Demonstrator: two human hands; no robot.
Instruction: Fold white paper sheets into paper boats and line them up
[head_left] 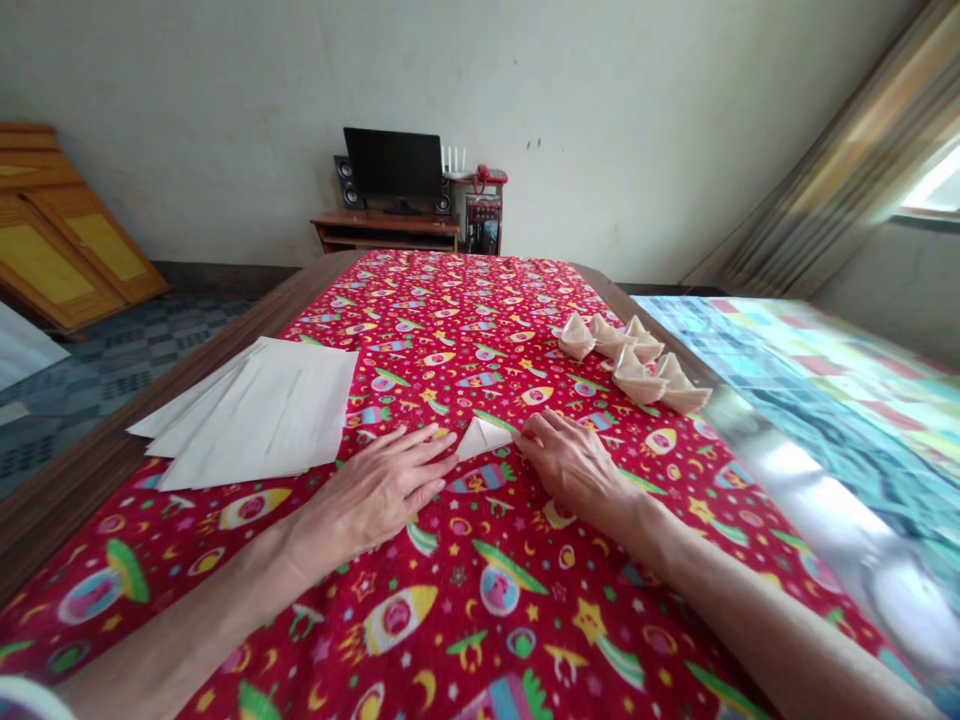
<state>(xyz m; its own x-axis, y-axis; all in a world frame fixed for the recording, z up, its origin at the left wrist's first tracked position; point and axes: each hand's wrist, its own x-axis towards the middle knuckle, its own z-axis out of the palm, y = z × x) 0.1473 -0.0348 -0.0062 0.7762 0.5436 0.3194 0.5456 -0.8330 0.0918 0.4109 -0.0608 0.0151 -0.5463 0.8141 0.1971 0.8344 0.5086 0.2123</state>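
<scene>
Between my hands a small piece of pale paper, folded into a low triangle, lies on a red patterned cloth. My left hand rests flat on the cloth, fingers stretched out, its fingertips at the paper's left corner. At the right corner, the curled fingers of my right hand close on the paper; the exact grip is partly hidden. To the left lies a fanned stack of pale paper sheets. Several folded paper shapes with raised points stand grouped at the right.
The cloth covers a long table with a dark wooden edge. Beyond it, a monitor stands on a brown desk, beside a red telephone. A wooden cabinet is at the left, and a bed with a patterned cover at the right.
</scene>
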